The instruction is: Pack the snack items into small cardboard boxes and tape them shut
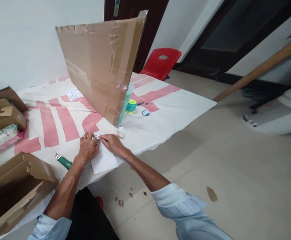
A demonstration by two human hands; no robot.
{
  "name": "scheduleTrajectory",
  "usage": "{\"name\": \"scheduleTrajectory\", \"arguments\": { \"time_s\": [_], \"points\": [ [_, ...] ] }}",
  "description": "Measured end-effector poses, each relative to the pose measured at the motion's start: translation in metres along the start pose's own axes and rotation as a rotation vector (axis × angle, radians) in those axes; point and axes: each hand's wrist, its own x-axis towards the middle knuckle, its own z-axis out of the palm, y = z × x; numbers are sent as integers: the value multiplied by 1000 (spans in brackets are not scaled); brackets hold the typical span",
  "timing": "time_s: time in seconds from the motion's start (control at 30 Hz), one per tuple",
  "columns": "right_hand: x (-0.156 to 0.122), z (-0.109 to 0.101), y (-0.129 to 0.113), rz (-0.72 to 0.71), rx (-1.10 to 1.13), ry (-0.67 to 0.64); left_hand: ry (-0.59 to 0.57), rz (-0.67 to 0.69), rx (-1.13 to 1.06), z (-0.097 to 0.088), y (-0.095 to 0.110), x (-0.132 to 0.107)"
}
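As hands touch the sheet, table edge nears.

- Reaching forward and down with both arms, converging in front of the body.
- Extending the left forearm, bare, up and inward to the right.
- Holding the left hand back upward, bending its fingers slightly apart, angling the thumb toward the right hand.
- Stretching the right forearm, also bare, diagonally inward to the left.
- Facing the right palm downward, pointing the index finger leftward.
- Holding both hands close together, nearly meeting at the fingertips, with grip too small to make out.
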Motion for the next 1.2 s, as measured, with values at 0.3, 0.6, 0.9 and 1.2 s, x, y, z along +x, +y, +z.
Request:
{"name": "scheduleTrajectory", "arguments": {
  "time_s": [0.3, 0.6, 0.9, 1.2],
  "points": [
    [7, 2, 19, 206, 518, 63, -55, -38, -88, -4, -4, 12],
    [6, 0, 22, 189, 517, 168, -55, -85, -202, 1, -12, 32],
    [6, -3, 16, 331, 783, 248, -37, -164, -183, 7, -3, 45],
    [-11, -20, -9, 355, 1155, 157, 29, -181, -228, 9, -3, 43]
  ]
}}
